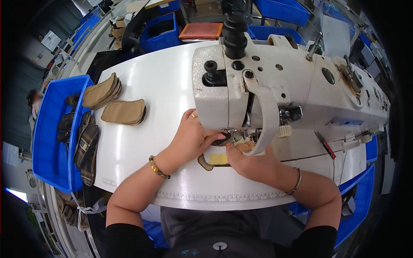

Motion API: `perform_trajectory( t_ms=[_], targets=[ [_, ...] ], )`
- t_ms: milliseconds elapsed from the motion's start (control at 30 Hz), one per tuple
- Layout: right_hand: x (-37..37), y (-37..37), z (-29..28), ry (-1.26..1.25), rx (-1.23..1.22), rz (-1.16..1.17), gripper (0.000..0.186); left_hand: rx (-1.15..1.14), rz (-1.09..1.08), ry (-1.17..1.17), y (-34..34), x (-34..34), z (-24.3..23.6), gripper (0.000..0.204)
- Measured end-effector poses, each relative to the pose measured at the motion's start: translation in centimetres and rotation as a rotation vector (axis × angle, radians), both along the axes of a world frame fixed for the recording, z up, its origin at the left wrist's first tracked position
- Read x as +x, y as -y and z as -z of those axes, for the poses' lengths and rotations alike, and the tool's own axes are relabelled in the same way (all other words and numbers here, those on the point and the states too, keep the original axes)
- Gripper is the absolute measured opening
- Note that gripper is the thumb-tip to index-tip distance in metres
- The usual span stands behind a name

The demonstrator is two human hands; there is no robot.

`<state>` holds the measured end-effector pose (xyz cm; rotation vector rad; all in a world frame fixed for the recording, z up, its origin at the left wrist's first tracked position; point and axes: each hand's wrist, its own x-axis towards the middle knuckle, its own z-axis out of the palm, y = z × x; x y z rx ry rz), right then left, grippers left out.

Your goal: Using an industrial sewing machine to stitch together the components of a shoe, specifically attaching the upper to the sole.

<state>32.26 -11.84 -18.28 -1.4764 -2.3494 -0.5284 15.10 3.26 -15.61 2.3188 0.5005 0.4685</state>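
Observation:
A white industrial sewing machine (pixel 275 81) stands over the white table, its needle area right in front of both my hands. My left hand (pixel 193 134) has its thumb and fingers closed on a small dark fabric piece (pixel 220 140) beside the presser foot (pixel 235 135). Close on the other side of the foot is my right hand (pixel 249 158), its fingers bent together near the edge of the same piece. Whatever lies between the right fingertips is too small and covered to make out. A yellow patch (pixel 218 159) shows on the machine bed just below the hands.
Two stacks of tan fabric pieces (pixel 124 112) lie left on the table (pixel 163 69). Beyond them, a blue bin (pixel 56 172) holds dark pieces, with plaid pieces (pixel 87 150) by its edge. Red-handled snips (pixel 325 145) lie to the right. A ruler strip (pixel 215 199) follows the front edge.

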Motion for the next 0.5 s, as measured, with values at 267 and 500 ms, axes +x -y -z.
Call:
perform_trajectory(
  t_ms=[267, 500],
  targets=[
    [0.5, -1.3, -1.0, -0.223, 0.056, 0.115, 0.03, 0.097, 0.034, 0.096, -0.5, 0.2, 1.4, 0.015],
    [0.6, -2.0, -0.9, -0.236, 0.16, 0.114, 0.02, 0.52, -0.256, 0.22, 0.8, -0.2, -2.5, 0.024]
  ],
)
